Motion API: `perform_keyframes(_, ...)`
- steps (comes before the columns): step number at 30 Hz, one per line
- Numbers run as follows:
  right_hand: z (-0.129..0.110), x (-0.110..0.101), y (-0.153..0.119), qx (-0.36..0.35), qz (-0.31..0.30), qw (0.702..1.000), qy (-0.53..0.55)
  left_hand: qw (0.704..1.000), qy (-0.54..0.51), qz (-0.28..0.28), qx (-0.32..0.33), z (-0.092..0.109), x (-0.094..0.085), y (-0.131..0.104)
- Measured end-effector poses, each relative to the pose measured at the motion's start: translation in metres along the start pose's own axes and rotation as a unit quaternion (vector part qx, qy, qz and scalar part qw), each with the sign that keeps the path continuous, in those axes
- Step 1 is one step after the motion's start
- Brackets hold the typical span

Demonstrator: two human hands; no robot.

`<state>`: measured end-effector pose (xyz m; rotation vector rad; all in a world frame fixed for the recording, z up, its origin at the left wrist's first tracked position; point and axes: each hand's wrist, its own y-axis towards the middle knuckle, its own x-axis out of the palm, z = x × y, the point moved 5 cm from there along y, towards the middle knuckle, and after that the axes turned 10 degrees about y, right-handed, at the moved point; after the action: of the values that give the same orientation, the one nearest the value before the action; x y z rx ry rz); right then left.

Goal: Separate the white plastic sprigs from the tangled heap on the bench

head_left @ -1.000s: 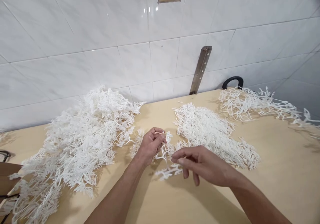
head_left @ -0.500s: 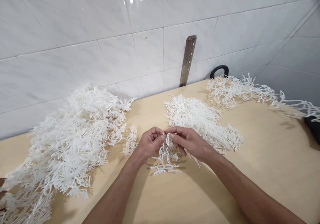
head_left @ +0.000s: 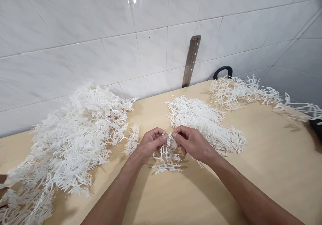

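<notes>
Both hands are pinched close together at the top of a white branched plastic sprig (head_left: 166, 158), whose forked twigs hang down to the tabletop. My left hand (head_left: 153, 143) grips it between thumb and fingers. My right hand (head_left: 192, 141) pinches the curled upper end of the same sprig, a short gap away from the left fingertips. Fingers cover part of what is held. Just behind my right hand lies a heap of fine white sprigs (head_left: 198, 114). A small loose white piece (head_left: 132, 139) lies beside my left hand.
A large pile of white bushy sprigs (head_left: 77, 137) covers the left side of the wooden table (head_left: 161, 205). Thicker white branches (head_left: 236, 92) lie at the back right by a black handle (head_left: 223, 71). A metal bracket (head_left: 191, 60) stands against the tiled wall (head_left: 151, 50).
My right fingertips have drawn slightly away from the left ones, widening the gap at the sprig's top. The camera view has shifted a little; the piles lie as before.
</notes>
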<state>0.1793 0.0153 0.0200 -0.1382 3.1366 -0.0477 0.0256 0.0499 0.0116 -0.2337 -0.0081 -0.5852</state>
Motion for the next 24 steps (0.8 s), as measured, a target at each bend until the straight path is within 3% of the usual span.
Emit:
perform_keyframes(13, -0.0095, -0.0039, -0.0037, -0.058, 0.037, 0.991, -0.113, 1.000, 0.009, -0.013, -0.012, 0.0025, 0.0007, -0.0017)
perform_keyframes(24, -0.0076, -0.0035, -0.0055, -0.037, 0.015, 0.996, -0.075, 1.000, 0.019, -0.009, -0.019, 0.0036, 0.0023, -0.0028)
